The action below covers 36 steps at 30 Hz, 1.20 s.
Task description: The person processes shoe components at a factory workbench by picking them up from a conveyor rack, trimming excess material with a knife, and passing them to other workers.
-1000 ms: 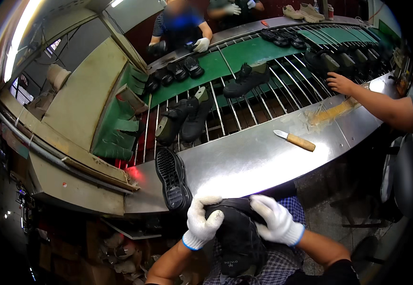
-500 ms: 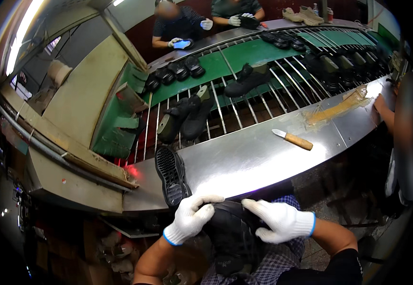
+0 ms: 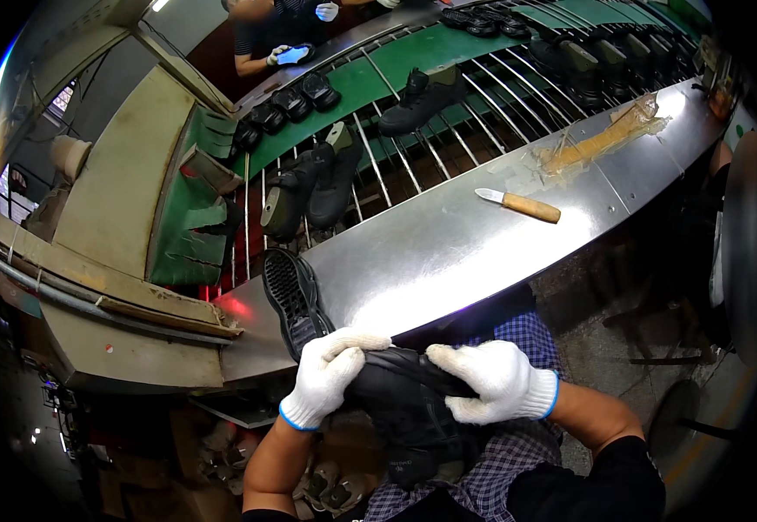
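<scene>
**Black Boot Held Over the Lap at the Worktop's Edge**

The steel worktop (image 3: 448,244) curved across the view, its near rim running just above the person's lap, with a broad bare stretch between a wooden-handled knife (image 3: 519,204) and the left end. Behind it lay a green conveyor (image 3: 396,65) crossed by metal rods, carrying dark boots, a pair (image 3: 309,191) of them close to the worktop's far edge.

The black boot (image 3: 400,409) sat below the near rim, upper toward the person, its treaded sole (image 3: 294,300) tipped up and resting against the worktop's edge. The left hand (image 3: 326,376), in a white glove, was closed over the boot's left shoulder near the sole; the right hand (image 3: 496,378), likewise gloved, pressed down on the upper from the right. Both gripped the boot, neither spread wide.

Judged from the hold, good handling would call for even pressure from both sides so the upper did not twist, and for the sole to stay braced on the rim. Free room lay to the right over the bare steel; the knife was well apart from the hands. Across the conveyor another person's gloved hand (image 3: 293,55) was at work.
</scene>
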Each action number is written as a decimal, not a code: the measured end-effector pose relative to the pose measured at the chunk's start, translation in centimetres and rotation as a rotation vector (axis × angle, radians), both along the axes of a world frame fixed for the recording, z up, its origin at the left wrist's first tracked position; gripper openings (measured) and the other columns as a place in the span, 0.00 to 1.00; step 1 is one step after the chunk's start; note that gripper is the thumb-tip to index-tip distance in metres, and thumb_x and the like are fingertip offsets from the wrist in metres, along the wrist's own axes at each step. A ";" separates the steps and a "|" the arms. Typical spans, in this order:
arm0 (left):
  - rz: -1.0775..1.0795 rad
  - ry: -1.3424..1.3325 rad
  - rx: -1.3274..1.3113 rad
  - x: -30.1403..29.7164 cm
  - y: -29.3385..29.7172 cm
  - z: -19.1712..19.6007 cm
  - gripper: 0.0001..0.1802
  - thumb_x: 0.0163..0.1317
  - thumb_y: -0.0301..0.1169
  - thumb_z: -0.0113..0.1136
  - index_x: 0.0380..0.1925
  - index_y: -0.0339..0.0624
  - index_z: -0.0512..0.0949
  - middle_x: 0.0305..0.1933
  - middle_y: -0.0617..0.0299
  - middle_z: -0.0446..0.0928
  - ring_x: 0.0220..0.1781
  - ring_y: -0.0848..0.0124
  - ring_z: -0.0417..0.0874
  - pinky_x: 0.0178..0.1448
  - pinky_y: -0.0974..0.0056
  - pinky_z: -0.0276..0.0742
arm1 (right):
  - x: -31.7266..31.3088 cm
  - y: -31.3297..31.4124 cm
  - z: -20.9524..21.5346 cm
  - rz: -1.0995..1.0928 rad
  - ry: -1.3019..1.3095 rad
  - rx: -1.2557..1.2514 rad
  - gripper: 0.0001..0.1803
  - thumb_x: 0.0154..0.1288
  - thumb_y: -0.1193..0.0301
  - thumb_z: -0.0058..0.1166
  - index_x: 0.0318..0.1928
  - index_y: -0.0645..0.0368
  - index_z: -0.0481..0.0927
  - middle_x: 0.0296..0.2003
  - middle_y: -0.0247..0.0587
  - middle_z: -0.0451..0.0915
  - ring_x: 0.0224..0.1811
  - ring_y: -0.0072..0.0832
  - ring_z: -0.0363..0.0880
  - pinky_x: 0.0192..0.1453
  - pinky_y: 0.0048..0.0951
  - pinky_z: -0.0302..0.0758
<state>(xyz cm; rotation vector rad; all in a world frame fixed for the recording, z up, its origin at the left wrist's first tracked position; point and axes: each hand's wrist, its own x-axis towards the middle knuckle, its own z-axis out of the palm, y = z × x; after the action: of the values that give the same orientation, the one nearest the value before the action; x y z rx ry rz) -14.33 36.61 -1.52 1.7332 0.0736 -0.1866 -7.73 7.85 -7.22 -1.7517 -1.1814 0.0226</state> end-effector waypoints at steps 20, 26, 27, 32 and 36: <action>0.080 -0.187 -0.052 2.9 -4.5 -1.3 0.28 0.74 0.45 0.52 0.46 0.26 0.87 0.45 0.47 0.90 0.49 0.62 0.90 0.61 0.59 0.83 | 1.0 -1.1 0.7 0.101 0.153 -0.062 0.41 0.66 0.48 0.71 0.72 0.59 0.77 0.67 0.62 0.76 0.57 0.55 0.86 0.59 0.44 0.86; 0.249 -0.316 -0.409 7.6 -12.4 -4.4 0.13 0.81 0.31 0.49 0.46 0.33 0.81 0.43 0.59 0.83 0.46 0.71 0.83 0.56 0.65 0.80 | 6.6 0.3 8.7 0.030 0.022 -0.498 0.42 0.57 0.46 0.78 0.66 0.58 0.82 0.53 0.51 0.88 0.53 0.47 0.90 0.59 0.39 0.85; 0.276 -0.385 -0.454 7.4 -12.2 -4.7 0.15 0.82 0.31 0.48 0.51 0.33 0.81 0.45 0.58 0.83 0.49 0.70 0.83 0.60 0.65 0.79 | 6.6 0.7 9.6 0.012 0.054 -0.548 0.41 0.54 0.50 0.81 0.64 0.59 0.83 0.54 0.54 0.88 0.56 0.47 0.89 0.62 0.39 0.84; 0.036 -0.303 0.054 -2.1 -10.6 -11.1 0.29 0.78 0.37 0.59 0.72 0.33 0.70 0.72 0.43 0.75 0.71 0.56 0.80 0.76 0.57 0.75 | 6.4 -6.0 3.0 -0.129 0.710 0.176 0.57 0.51 0.55 0.83 0.75 0.70 0.66 0.49 0.57 0.86 0.49 0.44 0.90 0.56 0.43 0.88; -0.040 -0.465 0.490 -8.3 -9.4 -16.4 0.46 0.69 0.39 0.69 0.81 0.34 0.58 0.79 0.36 0.65 0.76 0.46 0.76 0.76 0.53 0.78 | 6.6 -5.0 -3.2 -0.234 0.829 0.278 0.47 0.60 0.44 0.71 0.65 0.71 0.73 0.43 0.57 0.87 0.42 0.41 0.89 0.52 0.40 0.87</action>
<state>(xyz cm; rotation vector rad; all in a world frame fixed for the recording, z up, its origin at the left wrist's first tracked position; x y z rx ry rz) -22.67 27.23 -17.95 2.2248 -0.2782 0.2274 -1.16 2.88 -10.42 -1.3942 -0.3522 0.3878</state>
